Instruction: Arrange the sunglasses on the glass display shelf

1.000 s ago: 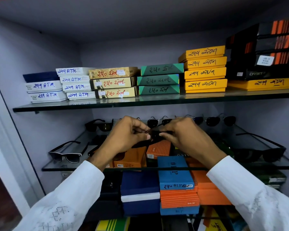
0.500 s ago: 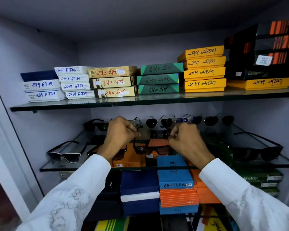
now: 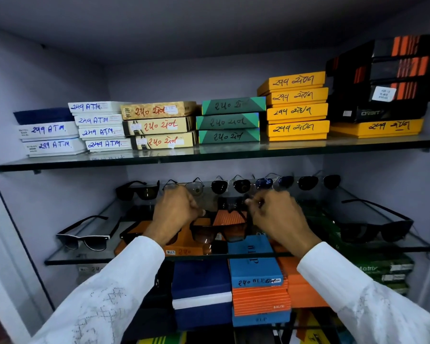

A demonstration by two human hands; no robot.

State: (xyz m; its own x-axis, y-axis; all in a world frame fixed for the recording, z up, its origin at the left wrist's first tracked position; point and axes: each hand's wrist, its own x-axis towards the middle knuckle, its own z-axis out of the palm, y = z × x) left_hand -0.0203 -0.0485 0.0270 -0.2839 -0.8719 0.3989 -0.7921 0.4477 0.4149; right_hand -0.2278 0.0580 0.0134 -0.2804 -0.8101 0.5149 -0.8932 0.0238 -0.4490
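Note:
A dark brown-tinted pair of sunglasses (image 3: 217, 232) stands unfolded near the front middle of the glass display shelf (image 3: 90, 258). My left hand (image 3: 174, 212) pinches its left arm and my right hand (image 3: 276, 214) pinches its right arm. Several sunglasses (image 3: 241, 186) line the back of the shelf. A black-and-white pair (image 3: 85, 240) sits at the left, a black pair (image 3: 375, 232) at the right. Another dark pair lies partly hidden behind my left wrist.
The upper glass shelf (image 3: 209, 155) carries stacked labelled boxes in white, gold, green, yellow and black. Blue and orange boxes (image 3: 256, 281) stand under the display shelf. Cabinet walls close both sides.
My hands have moved apart and the folded sunglasses they held together now stand opened out on the shelf, an arm in each hand.

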